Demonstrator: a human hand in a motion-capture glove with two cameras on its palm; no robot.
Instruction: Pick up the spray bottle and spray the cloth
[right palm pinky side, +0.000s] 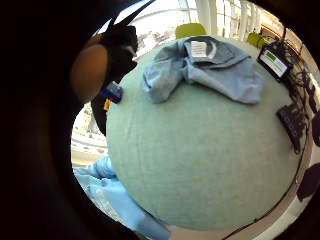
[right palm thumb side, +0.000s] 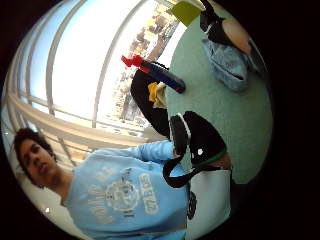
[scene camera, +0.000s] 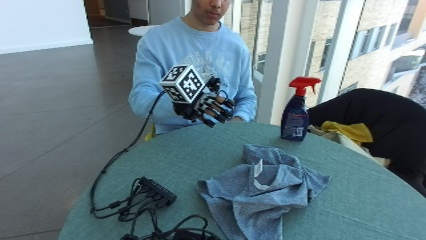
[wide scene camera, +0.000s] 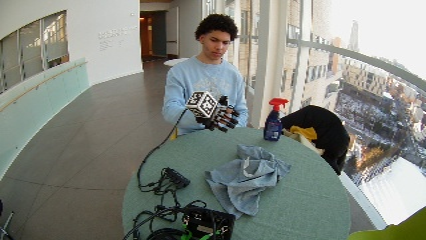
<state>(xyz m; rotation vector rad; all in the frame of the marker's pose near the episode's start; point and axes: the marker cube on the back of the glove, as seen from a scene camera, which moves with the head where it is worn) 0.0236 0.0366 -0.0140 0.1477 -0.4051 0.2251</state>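
Observation:
A dark blue spray bottle (scene camera: 295, 116) with a red trigger head stands upright at the far edge of the round green table (scene camera: 200, 150). A crumpled blue-grey cloth (scene camera: 263, 192) with a white label lies in the middle of the table. My gloved right hand (scene camera: 208, 106) hovers above the table's far side, left of the bottle and well apart from it. Its fingers are loosely spread and hold nothing. The bottle (right palm thumb side: 159, 72) and the cloth (right palm pinky side: 202, 67) also show in the palm views.
A black power strip (scene camera: 154, 190) with tangled cables lies on the table's left. A black jacket (scene camera: 373, 120) and a yellow cloth (scene camera: 349, 131) sit on a chair beside the table, right of the bottle. A device with a green screen (right palm pinky side: 274, 59) lies past the cloth.

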